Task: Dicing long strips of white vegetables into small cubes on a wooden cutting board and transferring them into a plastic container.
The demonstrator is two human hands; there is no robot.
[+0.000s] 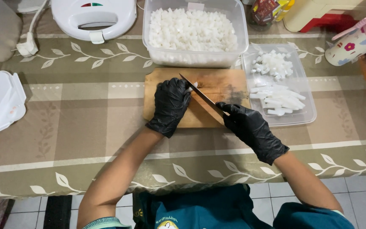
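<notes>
**Here, a blade meets a white strip at the board's far edge**

Here two black-gloved hands work over one wooden cutting board (217, 87) on a leaf-patterned tablecloth (77, 106). The left hand (170, 104) is curled down over a small white strip (192, 87), of which only the right end shows past the fingertips, at the far left part of the board. The right hand (250, 127) is closed round the handle of a single kitchen knife (202, 96), nearer the person and to the right. The blade's long axis runs diagonally, from that hand up and leftward, its tip reaching past the strip, which touches its left side. The left hand is the nearer of the two to the strip; the right reaches it only through the blade.

Beyond the board stands one clear tub (195, 32) heaped with white cubes, too many to count. To the right lies one shallow clear lid (308, 112) bearing a small heap of cubes at its far end and roughly a dozen uncut white strips nearer. One white sandwich maker (94, 17) sits far left.
</notes>
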